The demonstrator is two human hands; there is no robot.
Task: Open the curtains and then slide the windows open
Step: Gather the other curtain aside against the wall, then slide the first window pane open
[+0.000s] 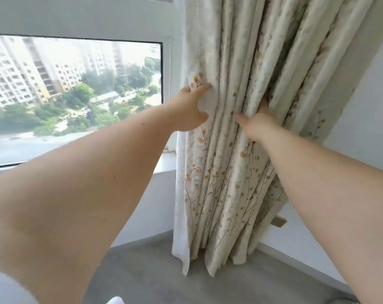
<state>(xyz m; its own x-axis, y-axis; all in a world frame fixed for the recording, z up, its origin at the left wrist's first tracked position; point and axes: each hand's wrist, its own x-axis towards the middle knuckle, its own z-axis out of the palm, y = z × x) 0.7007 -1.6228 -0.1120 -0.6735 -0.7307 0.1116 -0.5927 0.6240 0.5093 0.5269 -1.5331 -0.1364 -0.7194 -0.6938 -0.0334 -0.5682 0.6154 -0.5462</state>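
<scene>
A cream curtain (236, 62) printed with orange flowers hangs bunched in folds at the right of the window. My left hand (189, 110) grips its left edge, fingers wrapped around the fabric. My right hand (257, 123) is pushed into the folds further right, with its fingers hidden in the cloth. A thin white liner (179, 194) hangs behind the curtain's left edge. The window (76, 88) to the left is uncovered and its white frame (170, 84) stands shut, with apartment blocks and trees outside.
A white sill (164, 159) runs below the glass, ending at the curtain. A white wall (361, 128) stands right of the curtain, with a brass socket plate (278, 222) low on it. Grey floor (153, 270) lies below.
</scene>
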